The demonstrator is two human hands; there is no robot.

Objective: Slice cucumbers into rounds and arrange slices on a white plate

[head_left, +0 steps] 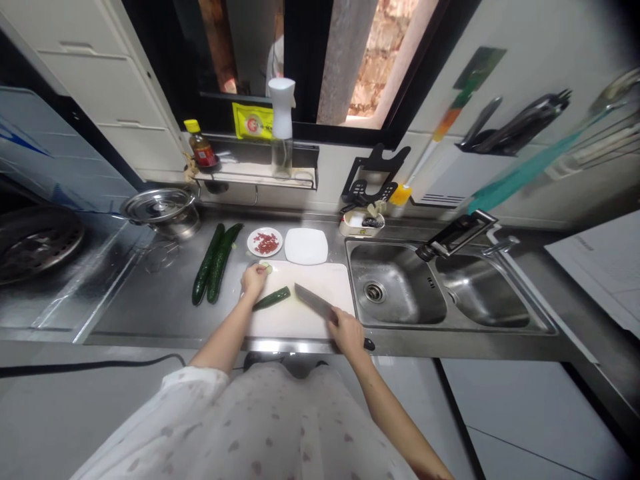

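Observation:
My right hand [349, 331] is wrapped round the black handle of a kitchen knife [314, 301], whose blade lies low over the white cutting board [325, 275]. At the board's upper left, my left hand [254, 280] has its fingers closed on a pale green cucumber slice [268, 268]. Between the two hands a cut length of cucumber [273, 298] rests on the board, its cut end towards the blade. Left of the board lie two whole dark green cucumbers [216, 263], side by side on the steel counter.
Behind the board stand a plate of chopped red pieces [265, 242] and a white dish [306, 246]. To the right is a double sink [400, 283] with a black faucet [455, 235]. A lidded steel pot [167, 212] sits at the back left, below a shelf with bottles.

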